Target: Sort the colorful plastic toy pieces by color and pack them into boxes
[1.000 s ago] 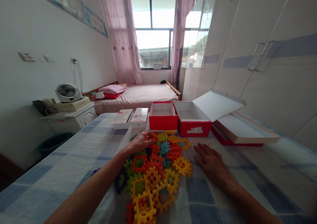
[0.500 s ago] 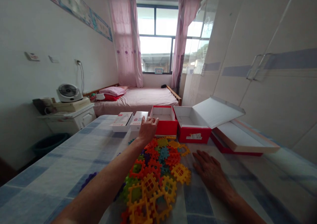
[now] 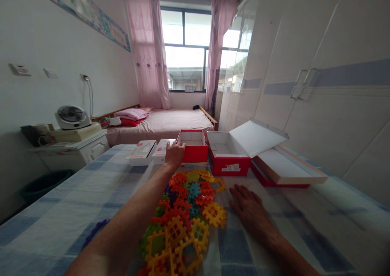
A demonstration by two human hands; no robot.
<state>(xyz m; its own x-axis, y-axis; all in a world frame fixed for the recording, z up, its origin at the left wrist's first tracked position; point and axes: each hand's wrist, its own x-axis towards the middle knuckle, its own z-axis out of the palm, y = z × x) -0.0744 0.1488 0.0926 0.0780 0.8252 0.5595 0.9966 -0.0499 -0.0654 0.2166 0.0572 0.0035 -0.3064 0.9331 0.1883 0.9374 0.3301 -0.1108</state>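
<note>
My left hand (image 3: pixel 174 154) reaches over the plastic pieces to the small open red box (image 3: pixel 196 154). Its fingers are bent round the box's near left corner, and part of the grip is hidden behind the hand. Just left of it lies a white box (image 3: pixel 158 153) with print on its lid. My right hand (image 3: pixel 248 203) lies flat on the cloth with fingers stretched out, holding nothing. Between my arms spreads a heap of notched plastic building pieces (image 3: pixel 183 205) in orange, yellow, green, teal and purple. My left forearm covers part of the heap.
Another white box (image 3: pixel 141 152) stands at the far left. Right of the small red box is a larger red box (image 3: pixel 230 166) with its white lid (image 3: pixel 258 138) tilted up. A shallow lid-like tray (image 3: pixel 292 168) lies further right. A purple piece (image 3: pixel 94 232) sits apart on the checked cloth (image 3: pixel 61 211).
The view has shifted, so everything sits further left. The fingers of my left hand have drawn closer together at the small red box's corner. My right hand stays flat on the cloth.
</note>
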